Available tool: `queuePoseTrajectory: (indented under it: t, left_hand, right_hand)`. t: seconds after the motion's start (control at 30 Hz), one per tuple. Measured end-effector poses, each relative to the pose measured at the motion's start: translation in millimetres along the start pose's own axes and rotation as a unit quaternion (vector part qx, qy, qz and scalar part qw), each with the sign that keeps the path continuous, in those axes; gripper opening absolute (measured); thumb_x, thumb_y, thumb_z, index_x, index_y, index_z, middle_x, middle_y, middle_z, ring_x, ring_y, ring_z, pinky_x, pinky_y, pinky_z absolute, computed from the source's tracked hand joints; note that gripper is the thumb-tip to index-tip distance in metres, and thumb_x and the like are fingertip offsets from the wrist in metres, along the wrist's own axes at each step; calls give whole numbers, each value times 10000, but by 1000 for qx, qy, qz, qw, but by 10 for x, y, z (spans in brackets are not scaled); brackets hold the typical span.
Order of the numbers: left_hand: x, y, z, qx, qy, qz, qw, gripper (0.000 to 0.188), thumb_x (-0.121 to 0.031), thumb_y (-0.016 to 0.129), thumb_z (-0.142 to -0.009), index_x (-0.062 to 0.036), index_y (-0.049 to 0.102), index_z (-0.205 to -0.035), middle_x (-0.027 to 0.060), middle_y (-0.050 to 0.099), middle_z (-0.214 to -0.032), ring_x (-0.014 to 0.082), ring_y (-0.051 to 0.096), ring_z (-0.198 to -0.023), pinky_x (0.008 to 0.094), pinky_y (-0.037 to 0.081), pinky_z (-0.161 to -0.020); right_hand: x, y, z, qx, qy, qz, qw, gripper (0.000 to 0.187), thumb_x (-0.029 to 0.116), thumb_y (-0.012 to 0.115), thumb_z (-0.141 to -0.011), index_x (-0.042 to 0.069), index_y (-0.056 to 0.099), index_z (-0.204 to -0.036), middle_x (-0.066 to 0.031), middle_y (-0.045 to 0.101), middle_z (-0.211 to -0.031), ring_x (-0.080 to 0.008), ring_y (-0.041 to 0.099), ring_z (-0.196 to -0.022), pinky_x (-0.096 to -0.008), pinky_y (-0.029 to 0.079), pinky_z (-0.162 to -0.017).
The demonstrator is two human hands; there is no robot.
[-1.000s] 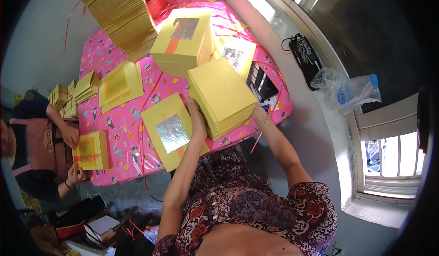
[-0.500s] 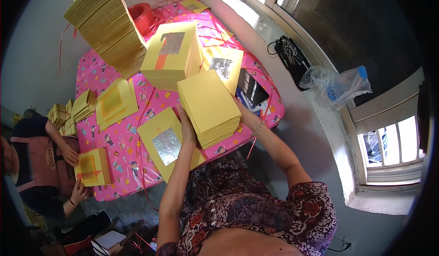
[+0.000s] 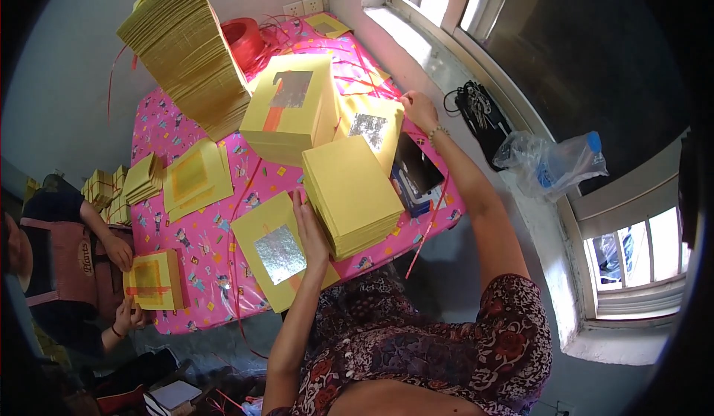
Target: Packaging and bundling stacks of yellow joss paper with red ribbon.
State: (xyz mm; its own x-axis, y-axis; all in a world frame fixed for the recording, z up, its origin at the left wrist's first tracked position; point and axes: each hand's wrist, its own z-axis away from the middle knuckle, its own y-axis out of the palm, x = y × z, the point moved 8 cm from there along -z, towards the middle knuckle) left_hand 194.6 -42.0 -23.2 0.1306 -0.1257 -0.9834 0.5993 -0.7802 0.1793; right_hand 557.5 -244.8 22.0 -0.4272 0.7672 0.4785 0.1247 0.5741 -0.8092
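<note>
A thick stack of yellow paper sheets (image 3: 349, 185) stands at the table's near edge. My left hand (image 3: 310, 230) lies flat along its left side, fingers stretched out. Beyond the stack, to the right, my right hand (image 3: 421, 111) is closed, its fingertips on the red ribbon (image 3: 387, 84) that runs along the table's right side. Under my left wrist lies a yellow sheet with a silvery square (image 3: 279, 255). Another such yellow sheet (image 3: 368, 124) lies behind the stack, next to a taller yellow stack (image 3: 291, 126).
A co-worker's hands (image 3: 123, 267) hold a yellow stack (image 3: 156, 281) at the left. Behind stands a tall, leaning yellow pile (image 3: 190, 55) beside a red ribbon roll (image 3: 244, 42). A dark phone (image 3: 416, 165) lies at right. The sill holds a bagged bottle (image 3: 550, 165).
My right hand has left the stack's right side and reached forward to the red ribbon. The stack now rests on the table, my left hand still against it.
</note>
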Motion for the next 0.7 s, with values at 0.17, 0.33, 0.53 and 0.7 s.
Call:
queuePoseTrajectory:
  t: [0.17,0.33,0.53,0.7]
  left_hand:
    - [-266,-156,195,-25,53,-87,995,515,-297,334,-1058,10,308,-1470,172,333,-1504,270,301,-1403,373,222,-1154]
    - [-473,-167,337,-18,97,-78,992,455,-232,349,-1047,19,374,-1425,159,430,-1411,259,387,-1338,376,277,-1123]
    - [-406,-346,424,-49,45,-11,998,428,-209,374,-1038,9,397,-1406,141,444,-1397,253,436,-1298,378,326,-1093]
    - [-399,-403,462,-53,45,-16,997,419,-203,390,-1035,-2,403,-1402,133,448,-1393,251,447,-1286,377,350,-1078]
  right_hand:
    - [221,453,-222,54,46,6,997,337,374,655,-826,75,740,-956,-185,708,-922,-332,683,-908,-425,521,-836]
    - [45,759,-344,34,105,94,989,339,400,684,-759,134,761,-955,-138,726,-944,-306,682,-959,-421,518,-884]
    - [76,883,-319,57,148,-29,987,295,345,657,-734,124,744,-908,-139,723,-934,-300,680,-942,-402,513,-876]
    - [-184,425,-424,47,116,36,992,259,220,628,-781,65,718,-967,-216,677,-1058,-360,655,-1014,-452,518,-882]
